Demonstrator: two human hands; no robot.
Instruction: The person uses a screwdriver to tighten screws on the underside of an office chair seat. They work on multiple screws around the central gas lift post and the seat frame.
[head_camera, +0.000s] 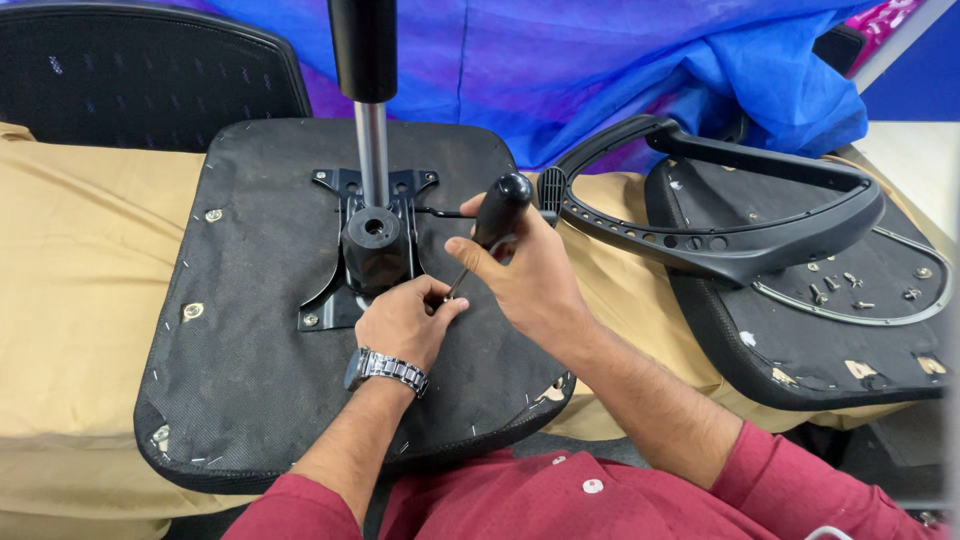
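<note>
Right hand (520, 285) gripped screwdriver (495, 222), shaft slanting down-left at frame centre; left hand (405, 322) pinched tip beside mounting plate (345, 250) on seat underside (250, 350).

- You are working in bright, even light that seems to come from above; nothing sits in deep shade.
- Your right hand (520, 275) and left hand (405, 320) throw only faint, soft shadows onto the black seat underside (250, 330).
- A narrow highlight runs down the chrome gas cylinder (372, 150), and your wristwatch (385, 368) glints a little.
- The screwdriver handle (500, 210) shows a small gleam.
- Focus is sharp across the middle; your red sleeves (600, 500) at the bottom edge look slightly soft.
</note>
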